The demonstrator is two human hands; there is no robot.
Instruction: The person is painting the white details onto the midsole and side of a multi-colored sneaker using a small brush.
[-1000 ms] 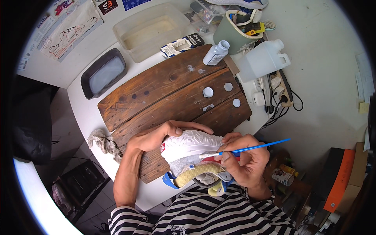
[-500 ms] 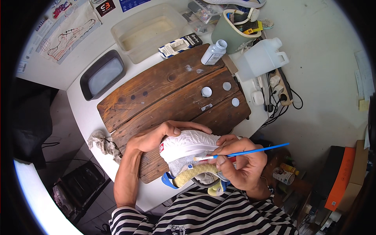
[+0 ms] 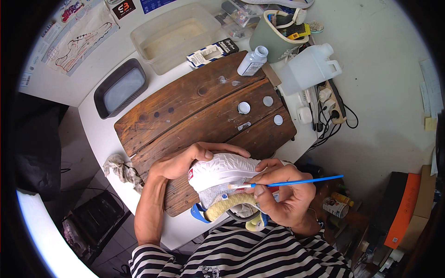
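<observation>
A sneaker [image 3: 222,172] lies on its side in front of me, its white textured sole facing away and its grey and yellow upper toward my body. My left hand [image 3: 190,157] wraps over the far side of the sole and grips the shoe. Pinched between the fingers of my right hand [image 3: 292,197] is a thin blue paintbrush [image 3: 324,178]. The brush's pale bristles touch or hover at the border between the white sole and the grey upper; which of the two, I cannot tell. Some fingers of my right hand also rest against the shoe.
Beyond the shoe lies a dark wooden board [image 3: 185,106] with a small white cup [image 3: 244,108], pale discs and an uncapped bottle [image 3: 253,61]. Around it stand a grey tray [image 3: 98,99], a clear tub [image 3: 162,67], a jug [image 3: 308,69], a green bucket [image 3: 264,41] and a crumpled rag [image 3: 121,169].
The brush has shifted slightly: its bristles sit a little farther left and the handle's far end is lower. My left hand and the shoe have hardly moved.
</observation>
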